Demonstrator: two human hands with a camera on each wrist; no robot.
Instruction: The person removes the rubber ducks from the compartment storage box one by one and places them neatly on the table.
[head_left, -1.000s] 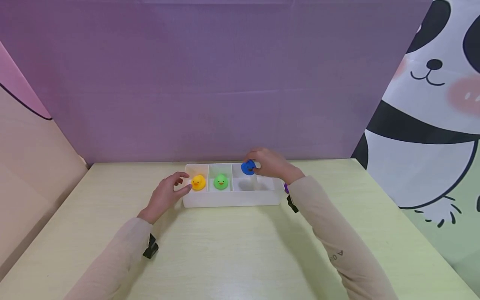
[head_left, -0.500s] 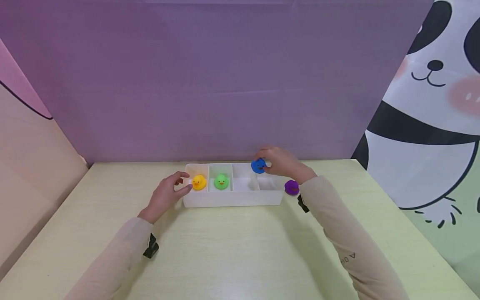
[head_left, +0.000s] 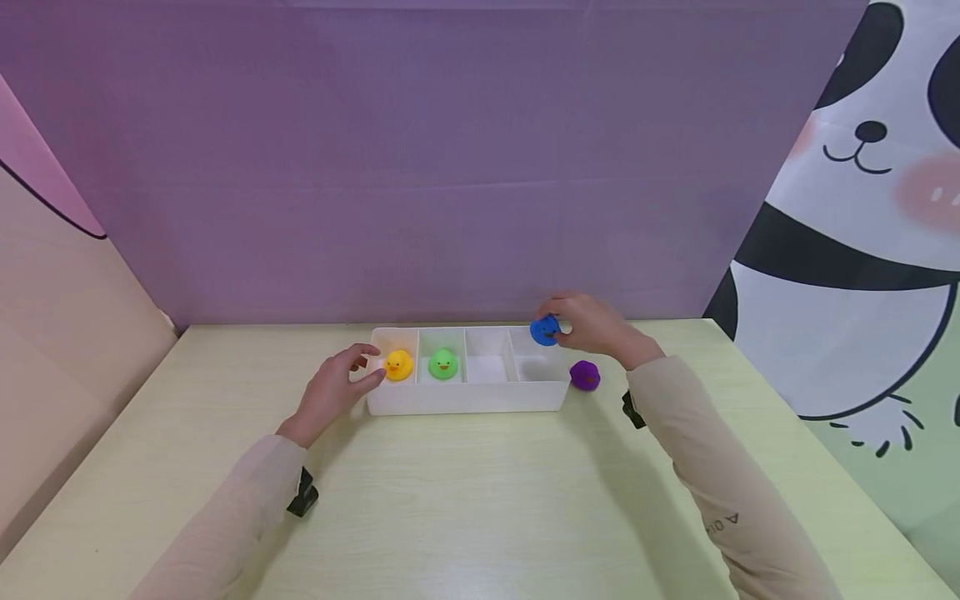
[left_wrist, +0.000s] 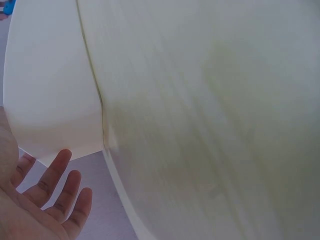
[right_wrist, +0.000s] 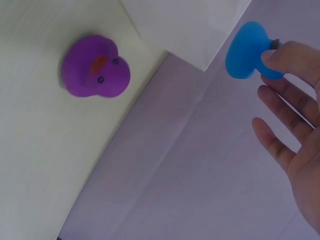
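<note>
The step in hand looks like a carry in mid-air: the right hand pinches the blue duck between thumb and fingers, above the back of the tray's fourth compartment, at the right end. The purple duck sits on the table just beside that end, while the yellow duck and green duck sit in the first and second compartments of the tray. With blue over the fourth rather than the third, I judge that the ducks are more likely coming out from the right than going in.

If so, the next move calls for taking blue past the right rim, lowering it to the table without knocking purple, then letting go.

The left hand grips nothing; its fingers are loosely extended at the tray's left end, its thumb near the yellow duck. Whether it touches the tray is hard to tell from the left wrist view. It seems well placed to steady that end.
</note>
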